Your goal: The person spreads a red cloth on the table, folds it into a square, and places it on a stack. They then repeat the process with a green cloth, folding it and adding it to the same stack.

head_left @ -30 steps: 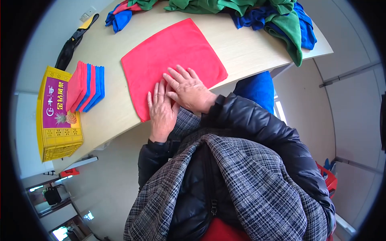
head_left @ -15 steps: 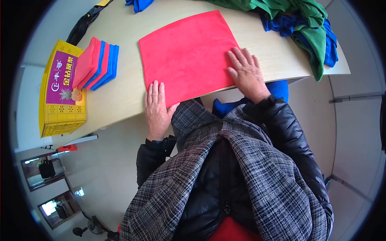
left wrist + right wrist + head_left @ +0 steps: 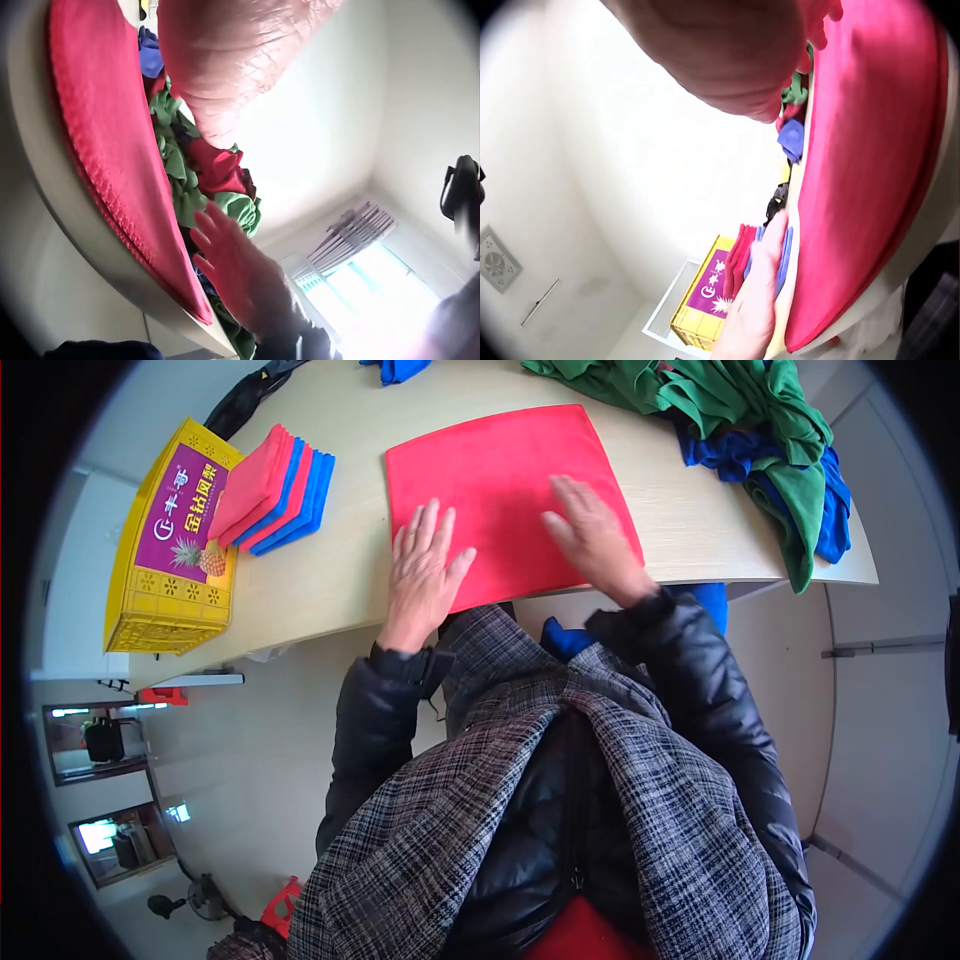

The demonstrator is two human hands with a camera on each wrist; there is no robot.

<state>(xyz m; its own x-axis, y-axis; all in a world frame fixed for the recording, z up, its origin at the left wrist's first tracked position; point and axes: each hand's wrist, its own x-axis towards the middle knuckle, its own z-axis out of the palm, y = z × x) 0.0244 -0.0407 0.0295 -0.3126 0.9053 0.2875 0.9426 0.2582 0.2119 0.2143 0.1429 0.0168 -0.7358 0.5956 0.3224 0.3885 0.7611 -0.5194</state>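
Observation:
A red cloth (image 3: pixel 500 470) lies spread flat near the table's front edge, its outline close to a square. Over its left part is my left hand (image 3: pixel 420 575), fingers straight and thumb spread out. My right hand (image 3: pixel 595 540) is over the right part, fingers extended and slightly blurred. In the left wrist view the right hand (image 3: pixel 247 277) shows raised above the cloth (image 3: pixel 112 127). From the right wrist, the left hand (image 3: pixel 754 292) appears beside the cloth (image 3: pixel 862 165) with fingers stretched. Neither hand grips anything.
Folded red and blue cloths (image 3: pixel 275 490) stand leaning against a yellow pineapple box (image 3: pixel 170 595) at left. A heap of green and blue cloths (image 3: pixel 740 440) covers the back right, hanging over the table edge. A blue cloth (image 3: pixel 400 370) and a black item (image 3: pixel 250 400) lie farther back.
My hands first lay together on the cloth's near left part, then parted to its left and right edges. Now both have come inward over it. The cloth still lies flat.

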